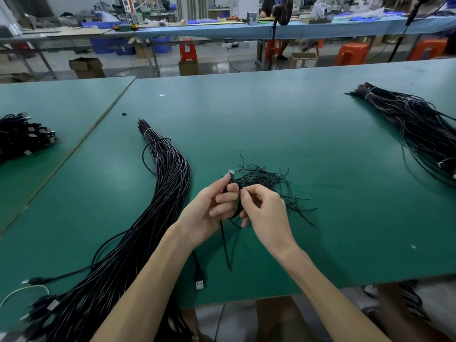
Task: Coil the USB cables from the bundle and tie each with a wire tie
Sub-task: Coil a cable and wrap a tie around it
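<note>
Now, right of the bundle [170, 183], our left hand [209, 209] curls round the coiled cable [237, 209], plug [231, 172] pointing away from us. Our right hand [265, 211] pinches the coil's right edge; the loose wire ties [269, 180] lie just beyond both hands, nearer the right one.

This is a factory assembly floor. A long green tabletop [271, 119] carries a tied bundle of black cables [170, 178] at 8 o'clock, a second bundle [409, 119] at 2 o'clock and a heap of coiled cables [22, 137] at 9 o'clock. Toward 12 o'clock runs a row of blue workbenches [246, 30] crowded with trays, small machines and bags. Beneath them, orange plastic stools [351, 54], blue bins [161, 44] and open cardboard boxes [86, 67] stand on the bare floor [217, 60].
</note>
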